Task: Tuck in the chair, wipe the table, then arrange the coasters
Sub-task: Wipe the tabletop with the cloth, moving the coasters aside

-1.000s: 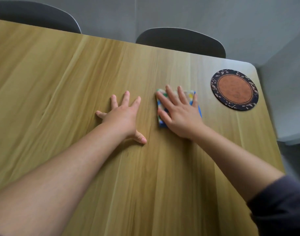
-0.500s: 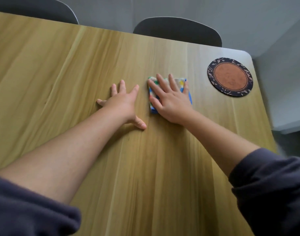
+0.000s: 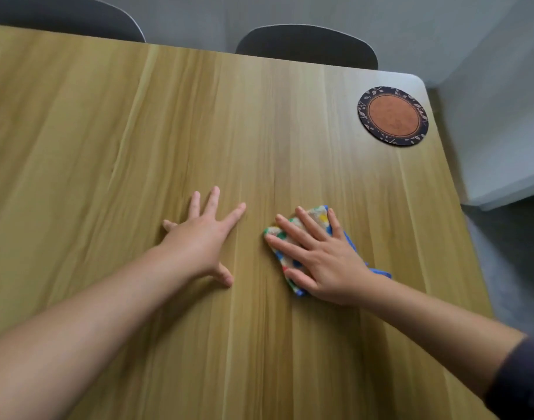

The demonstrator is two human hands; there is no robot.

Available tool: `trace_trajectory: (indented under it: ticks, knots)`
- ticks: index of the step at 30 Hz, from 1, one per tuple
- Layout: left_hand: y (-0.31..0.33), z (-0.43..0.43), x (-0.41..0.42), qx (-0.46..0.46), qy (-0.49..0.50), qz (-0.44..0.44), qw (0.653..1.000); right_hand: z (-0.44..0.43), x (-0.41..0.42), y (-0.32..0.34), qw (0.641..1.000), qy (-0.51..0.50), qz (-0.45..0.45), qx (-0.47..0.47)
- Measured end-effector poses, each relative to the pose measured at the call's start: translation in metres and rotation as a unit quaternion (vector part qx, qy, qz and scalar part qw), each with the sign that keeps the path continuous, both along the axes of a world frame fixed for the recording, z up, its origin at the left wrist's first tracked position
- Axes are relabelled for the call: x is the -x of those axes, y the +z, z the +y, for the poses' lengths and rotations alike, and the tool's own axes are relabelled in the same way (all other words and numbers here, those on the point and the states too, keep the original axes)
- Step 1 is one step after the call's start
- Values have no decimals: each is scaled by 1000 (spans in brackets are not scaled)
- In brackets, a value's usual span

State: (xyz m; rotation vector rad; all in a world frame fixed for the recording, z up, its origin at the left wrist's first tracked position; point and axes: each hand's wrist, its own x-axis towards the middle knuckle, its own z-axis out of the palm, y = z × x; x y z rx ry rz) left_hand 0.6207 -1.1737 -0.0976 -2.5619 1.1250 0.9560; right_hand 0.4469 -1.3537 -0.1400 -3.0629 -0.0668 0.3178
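1. Cloth has slid back toward the person since half a second ago. It sits kinda skewed now, right of the middle of the table.
2. Right hand lies flat on it with straight fingers, pressing rather than gripping, and covers most of it.
3. Left hand is spread flat on bare wood near the cloth, holding nothing.
4. Coaster is well apart from the cloth now, by the far right corner.
5. Left chair back and right chair back show past the far edge.

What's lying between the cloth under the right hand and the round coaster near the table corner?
Nothing: the head view shows only bare wooden table between the cloth and the coaster.
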Motion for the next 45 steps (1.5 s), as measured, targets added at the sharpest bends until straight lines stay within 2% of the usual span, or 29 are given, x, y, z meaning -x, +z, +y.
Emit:
trace_trajectory:
  ticks: [3, 8, 11, 15, 21, 25, 29, 32, 36, 41, 45]
  knots:
    - [-2, 0, 5, 9, 22, 6, 1000, -23, -40, -1, 999, -46, -11, -1]
    - [-4, -1, 4, 12, 32, 13, 999, -68, -132, -9, 975, -219, -28, -21]
    - [-5, 0, 4, 14, 38, 16, 999, -65, -143, -13, 965, -260, -34, -22]
    - [-2, 0, 6, 17, 40, 12, 999, -24, -105, -8, 976, -212, -36, -21]
    - [7, 1, 11, 20, 35, 8, 999, 76, 13, 0, 995, -93, -39, -13]
    - [8, 3, 10, 33, 31, 1, 999, 112, 82, -3, 999, -29, -21, -8]
    - [5, 13, 14, 66, -5, -30, 997, 127, 129, 0, 1000, -9, -20, -11]
    - [3, 19, 16, 79, -17, -38, 996, 123, 127, 2, 1000, -19, -21, -15]
    - [3, 17, 15, 62, -14, -34, 997, 88, 85, 1, 989, -145, -16, -4]
    - [-1, 17, 15, 63, -12, -35, 997, 15, 8, -8, 943, -333, -14, 2]
    - [-4, 19, 15, 71, -25, -59, 995, 0, -6, -14, 929, -370, -16, -6]
